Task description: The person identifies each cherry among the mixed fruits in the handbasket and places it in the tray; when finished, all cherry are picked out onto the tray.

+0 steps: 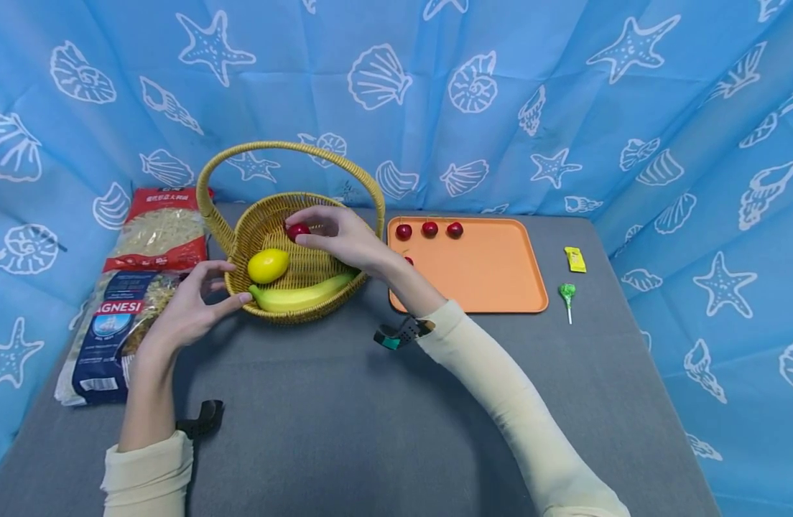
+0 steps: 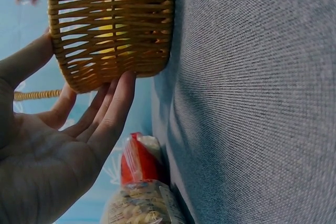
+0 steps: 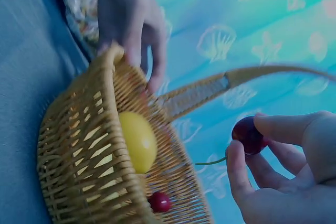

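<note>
My right hand [image 1: 304, 224] hovers over the wicker basket [image 1: 251, 219] and pinches a red cherry [image 1: 297, 231] between thumb and fingers; the right wrist view shows the cherry [image 3: 249, 135] with its green stem. In the basket lie a lemon [image 1: 268, 265], a banana [image 1: 302, 293] and another cherry [image 3: 159, 201]. My left hand [image 1: 223, 283] rests with straight fingers [image 2: 113, 111] against the basket's [image 2: 113, 24] left outer wall. Three more cherries [image 1: 429, 229] sit along the far edge of the orange tray [image 1: 493, 276], and one is half hidden behind my right wrist.
Two pasta bags [image 1: 134, 287] lie at the left of the grey table, close to my left hand. A green lollipop [image 1: 567, 293] and a yellow sweet [image 1: 574, 259] lie right of the tray. Blue shell-print cloth walls in the table.
</note>
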The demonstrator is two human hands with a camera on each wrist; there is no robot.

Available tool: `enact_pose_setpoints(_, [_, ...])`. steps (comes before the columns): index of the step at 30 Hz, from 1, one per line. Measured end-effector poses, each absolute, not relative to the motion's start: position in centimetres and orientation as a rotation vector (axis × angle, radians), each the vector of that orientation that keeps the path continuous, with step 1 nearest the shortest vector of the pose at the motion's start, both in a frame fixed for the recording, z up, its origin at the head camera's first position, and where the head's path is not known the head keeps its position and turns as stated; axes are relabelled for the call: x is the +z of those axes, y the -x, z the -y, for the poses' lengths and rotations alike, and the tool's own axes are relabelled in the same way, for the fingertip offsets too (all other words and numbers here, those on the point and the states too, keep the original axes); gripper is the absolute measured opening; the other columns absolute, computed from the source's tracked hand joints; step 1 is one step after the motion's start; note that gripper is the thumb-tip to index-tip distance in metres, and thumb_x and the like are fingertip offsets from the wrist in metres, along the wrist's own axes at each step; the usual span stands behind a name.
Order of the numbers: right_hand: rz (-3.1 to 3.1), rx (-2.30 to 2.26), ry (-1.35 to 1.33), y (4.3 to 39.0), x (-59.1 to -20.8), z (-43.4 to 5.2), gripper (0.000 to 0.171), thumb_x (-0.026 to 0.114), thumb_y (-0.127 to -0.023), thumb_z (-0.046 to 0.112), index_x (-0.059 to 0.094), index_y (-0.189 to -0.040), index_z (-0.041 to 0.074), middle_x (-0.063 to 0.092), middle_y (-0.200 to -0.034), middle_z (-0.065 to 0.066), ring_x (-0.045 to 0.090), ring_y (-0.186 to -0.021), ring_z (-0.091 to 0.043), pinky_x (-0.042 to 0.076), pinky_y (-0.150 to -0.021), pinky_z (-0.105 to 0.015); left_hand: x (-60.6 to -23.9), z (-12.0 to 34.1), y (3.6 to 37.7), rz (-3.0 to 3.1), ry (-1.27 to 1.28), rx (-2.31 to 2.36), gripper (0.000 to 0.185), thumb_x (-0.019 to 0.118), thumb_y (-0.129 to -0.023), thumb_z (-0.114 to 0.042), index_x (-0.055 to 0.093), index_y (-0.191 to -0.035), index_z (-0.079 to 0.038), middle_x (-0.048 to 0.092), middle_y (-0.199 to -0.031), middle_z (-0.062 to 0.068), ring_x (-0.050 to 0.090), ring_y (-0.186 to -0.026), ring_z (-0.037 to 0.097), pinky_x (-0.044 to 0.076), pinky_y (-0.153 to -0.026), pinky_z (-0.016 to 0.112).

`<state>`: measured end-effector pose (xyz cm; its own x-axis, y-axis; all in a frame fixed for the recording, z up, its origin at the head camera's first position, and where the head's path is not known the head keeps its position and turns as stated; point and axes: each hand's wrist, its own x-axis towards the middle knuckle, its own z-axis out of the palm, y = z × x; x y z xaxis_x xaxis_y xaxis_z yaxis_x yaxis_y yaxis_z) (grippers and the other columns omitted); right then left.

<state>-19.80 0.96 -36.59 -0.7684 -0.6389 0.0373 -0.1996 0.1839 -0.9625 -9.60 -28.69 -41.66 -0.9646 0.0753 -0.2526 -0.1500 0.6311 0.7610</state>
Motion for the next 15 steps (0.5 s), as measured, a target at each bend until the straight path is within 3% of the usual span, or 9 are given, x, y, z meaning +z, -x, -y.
enact_pose_setpoints(9, [-2.037, -1.674, 0.969, 15.4, -35.0, -7.0, 0.032, 0.068, -0.105, 0.007, 0.069, -0.137, 0.004, 0.072, -0.138, -0.015, 0.071, -0.122, -0.024, 0.062, -0.105, -0.034, -41.7, 28.6, 9.6, -2.601, 0.053, 1.272, 0.081, 0.073, -0.103, -0.048, 0.036, -0.161, -0.004, 0.038, -0.168, 0.030, 0.041, -0.152, 0.054, 0.037, -0.120, 0.078])
enact_pose_setpoints(15, [-2.086, -1.731, 0.889, 13.8, -36.2, -11.5, 0.033, 0.069, -0.102, 0.002, 0.070, -0.136, 0.001, 0.070, -0.137, -0.019, 0.070, -0.120, -0.020, 0.063, -0.105, -0.030, -41.6, 28.5, 9.5, -2.600, 0.055, 1.277, 0.080, 0.073, -0.103, -0.047, 0.037, -0.161, -0.004, 0.038, -0.168, 0.030, 0.041, -0.152, 0.054, 0.037, -0.120, 0.078])
